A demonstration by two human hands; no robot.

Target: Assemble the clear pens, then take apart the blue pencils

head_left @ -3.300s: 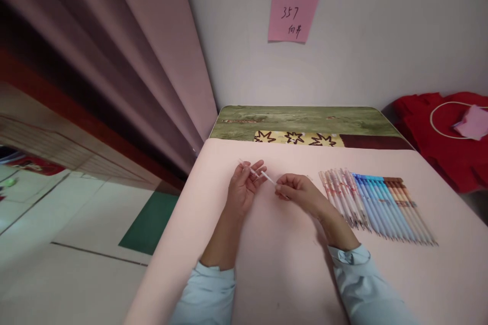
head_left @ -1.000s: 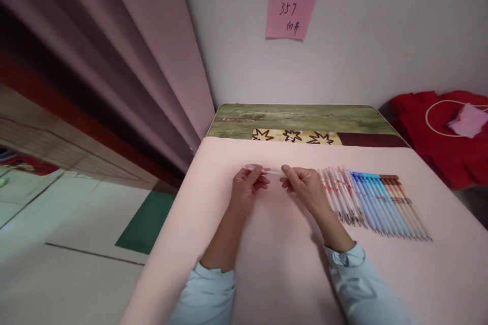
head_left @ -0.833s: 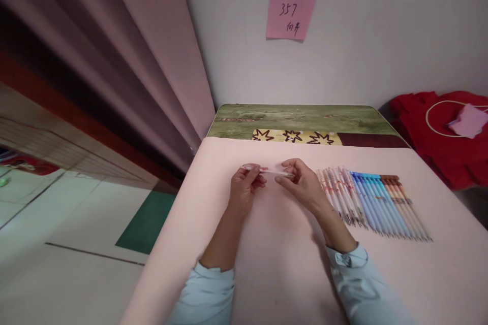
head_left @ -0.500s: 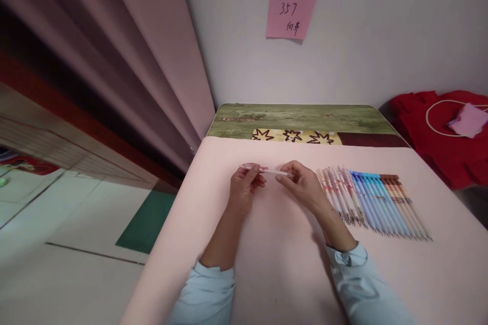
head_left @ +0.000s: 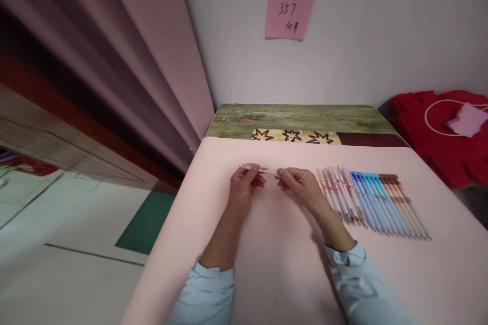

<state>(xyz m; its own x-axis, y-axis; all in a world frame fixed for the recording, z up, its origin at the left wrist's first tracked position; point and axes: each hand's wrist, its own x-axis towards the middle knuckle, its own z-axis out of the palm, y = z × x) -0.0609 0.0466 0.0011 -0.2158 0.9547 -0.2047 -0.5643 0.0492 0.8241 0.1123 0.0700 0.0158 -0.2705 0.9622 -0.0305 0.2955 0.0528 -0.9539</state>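
A slim white pen (head_left: 268, 171) with pinkish-red markings lies level between my two hands, above the pink table cover. My left hand (head_left: 244, 185) pinches its left part between thumb and fingers. On the right, my right hand (head_left: 301, 188) is closed around the other end, and its fingers hide the tip. Close by my right wrist, a row of pens lies side by side on the cover: white ones with red markings (head_left: 340, 194), blue ones (head_left: 375, 203) and brown-topped ones (head_left: 406, 205).
The pink cover (head_left: 282, 274) stops short of the table's green patterned far end (head_left: 305, 114). A wall with a pink note (head_left: 293, 6) rises behind. Red cloth (head_left: 438, 147) is at the right; a mauve curtain (head_left: 152, 35) hangs at the left.
My right hand has shifted slightly left along the pen, its fingers now covering the end that showed before. My left hand keeps its place.
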